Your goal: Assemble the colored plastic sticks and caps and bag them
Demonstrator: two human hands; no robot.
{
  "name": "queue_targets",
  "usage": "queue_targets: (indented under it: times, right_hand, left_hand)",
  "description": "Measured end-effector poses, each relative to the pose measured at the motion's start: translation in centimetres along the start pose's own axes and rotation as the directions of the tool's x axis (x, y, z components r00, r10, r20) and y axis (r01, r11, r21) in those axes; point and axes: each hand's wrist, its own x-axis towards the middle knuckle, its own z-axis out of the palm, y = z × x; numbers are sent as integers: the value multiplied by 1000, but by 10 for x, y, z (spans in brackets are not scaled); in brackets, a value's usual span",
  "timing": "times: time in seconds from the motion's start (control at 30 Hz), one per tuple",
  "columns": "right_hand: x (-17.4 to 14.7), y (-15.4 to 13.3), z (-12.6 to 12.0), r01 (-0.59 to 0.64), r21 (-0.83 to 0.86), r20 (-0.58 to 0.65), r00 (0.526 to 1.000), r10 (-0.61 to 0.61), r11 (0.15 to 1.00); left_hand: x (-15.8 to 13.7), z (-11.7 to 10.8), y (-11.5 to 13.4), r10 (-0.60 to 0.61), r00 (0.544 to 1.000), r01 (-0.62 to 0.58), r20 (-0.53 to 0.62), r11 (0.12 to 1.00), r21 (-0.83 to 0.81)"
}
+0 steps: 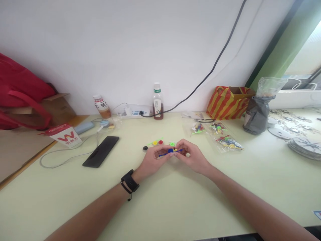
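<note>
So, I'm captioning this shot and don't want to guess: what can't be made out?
In the head view:
- Blue piece: partly covered by left hand and right hand.
- Red bag: cut off by the left edge.
- Striped bag: lower inside hidden by its front.
- Middle bottle: fine print too small.
</note>
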Motion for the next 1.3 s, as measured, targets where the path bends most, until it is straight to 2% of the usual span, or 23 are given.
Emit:
queue_targets:
  times: [0.17,0.3,0.43,0.63,0.77,0.9,1.0,1.07,1.17,1.3]
  right_hand:
    - [0,-9,-3,-15,179,27,1000,10,984]
    - [-4,-9,0,-80,136,23,997,77,988]
    - [-2,-2,1,-163,140,181,974,137,977]
    - [4,-4,-6,-108,211,50,994,99,972]
    - [3,-4,-7,-101,201,39,995,95,974]
    - [3,-1,-6,-85,187,44,996,79,979]
    - [3,-1,-6,-65,183,43,997,58,981]
    - [3,-3,-6,-58,185,40,998,51,981]
    - [2,-5,-6,-54,190,38,998,47,980]
    - [3,-3,-6,-54,165,17,998,52,985]
  left_hand:
    - [-2,0,1,12,1000,-12,29,1000,14]
    - [-2,0,2,0,998,-5,-63,996,-86]
    - [-1,-1,3,23,988,-36,-152,996,-80]
    - [-2,-2,3,96,984,-83,-153,993,85]
    - [-3,-5,-1,172,973,-140,-154,970,201]
    - [-3,-6,0,162,980,-133,-112,965,227]
    - [-3,-5,4,128,991,-116,-45,971,211]
    - [-3,-4,6,122,992,-113,-42,978,177]
    - [-3,-1,8,122,991,-118,-46,990,82]
    - [-3,-1,10,66,997,-64,28,996,-69]
